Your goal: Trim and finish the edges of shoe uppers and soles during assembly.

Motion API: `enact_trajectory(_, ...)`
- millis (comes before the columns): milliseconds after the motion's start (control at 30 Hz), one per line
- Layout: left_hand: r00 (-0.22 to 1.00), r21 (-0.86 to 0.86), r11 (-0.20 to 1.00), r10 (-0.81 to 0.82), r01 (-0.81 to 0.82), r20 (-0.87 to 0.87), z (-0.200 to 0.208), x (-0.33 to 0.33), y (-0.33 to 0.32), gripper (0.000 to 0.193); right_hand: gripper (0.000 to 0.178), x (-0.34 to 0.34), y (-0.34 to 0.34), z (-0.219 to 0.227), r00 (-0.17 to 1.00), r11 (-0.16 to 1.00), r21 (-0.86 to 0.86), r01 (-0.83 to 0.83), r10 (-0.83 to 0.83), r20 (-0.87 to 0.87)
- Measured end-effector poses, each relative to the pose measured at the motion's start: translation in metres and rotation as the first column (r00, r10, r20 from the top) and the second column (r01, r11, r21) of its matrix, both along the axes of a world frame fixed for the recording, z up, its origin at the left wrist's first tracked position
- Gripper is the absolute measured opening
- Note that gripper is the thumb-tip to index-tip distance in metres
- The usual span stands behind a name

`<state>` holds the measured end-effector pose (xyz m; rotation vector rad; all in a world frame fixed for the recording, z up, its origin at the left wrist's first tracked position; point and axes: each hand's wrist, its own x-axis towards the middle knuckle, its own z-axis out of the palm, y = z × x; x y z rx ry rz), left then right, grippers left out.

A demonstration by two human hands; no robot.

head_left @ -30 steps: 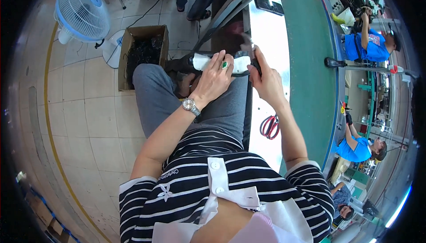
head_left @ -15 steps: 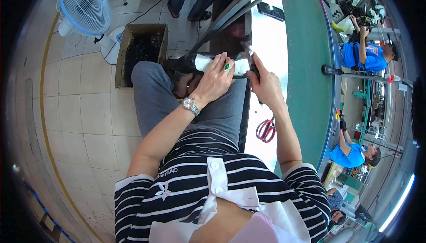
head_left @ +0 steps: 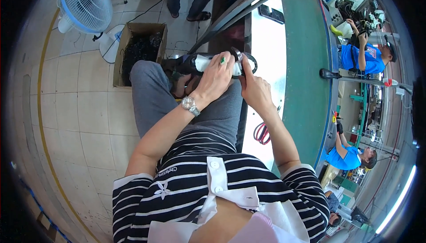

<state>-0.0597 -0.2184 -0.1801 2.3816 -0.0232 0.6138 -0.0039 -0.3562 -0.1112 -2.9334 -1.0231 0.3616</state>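
Note:
Over my lap is a black-and-white elongated thing (head_left: 202,63), white in the middle and black toward its left end; I cannot make out its kind. My left hand (head_left: 216,78) lies across the white part with the fingers bent round it. A green-stoned ring and a silver wristwatch (head_left: 189,105) are on that hand and wrist. At the thing's right end, my right hand (head_left: 256,91) is closed, thumb and forefinger by a dark ring-shaped piece (head_left: 252,63) and a shiny curved part (head_left: 236,54). My fingers hide whether these pieces are joined.
At my right is a pale bench top (head_left: 270,43) beside a green conveyor belt (head_left: 306,65). Red-and-black loops (head_left: 261,133) and a dark flat object (head_left: 271,13) lie on the bench. A metal bar (head_left: 239,9) crosses ahead. Left stand a carton (head_left: 117,72) of black tangled material and a fan (head_left: 84,5).
My right hand has moved left, closer to my left hand. The shiny part has tilted, and the dark ring-shaped piece now shows beside my fingers. My left hand keeps its hold.

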Motion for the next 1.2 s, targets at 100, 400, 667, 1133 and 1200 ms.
enact_trajectory(100,0.986,0.396,0.912,0.149,-0.108,-0.075,0.014,-0.005,0.017,0.053,0.068,0.004,0.004,0.011,0.999,1.0,-0.021,0.012,-0.013,-0.053)
enact_trajectory(400,0.997,0.561,0.828,0.05,-0.006,-0.064,-0.001,-0.019,0.016,0.048,0.068,-0.005,0.014,0.002,0.993,0.994,0.023,-0.109,0.107,0.049)
enact_trajectory(667,0.999,0.486,0.873,0.026,-0.032,0.02,-0.008,-0.024,0.017,0.037,0.068,-0.012,0.023,-0.003,0.997,0.997,0.052,-0.058,0.056,0.044)
enact_trajectory(1133,0.97,0.313,0.935,0.213,-0.168,-0.117,0.02,-0.034,0.045,0.064,0.066,-0.02,0.039,0.016,0.999,0.975,0.223,-0.008,0.0,0.039)
enact_trajectory(1200,0.981,0.277,0.957,0.132,-0.088,-0.144,0.014,-0.034,0.051,0.063,0.066,-0.025,0.042,-0.001,0.997,0.979,0.198,-0.053,0.041,0.06)
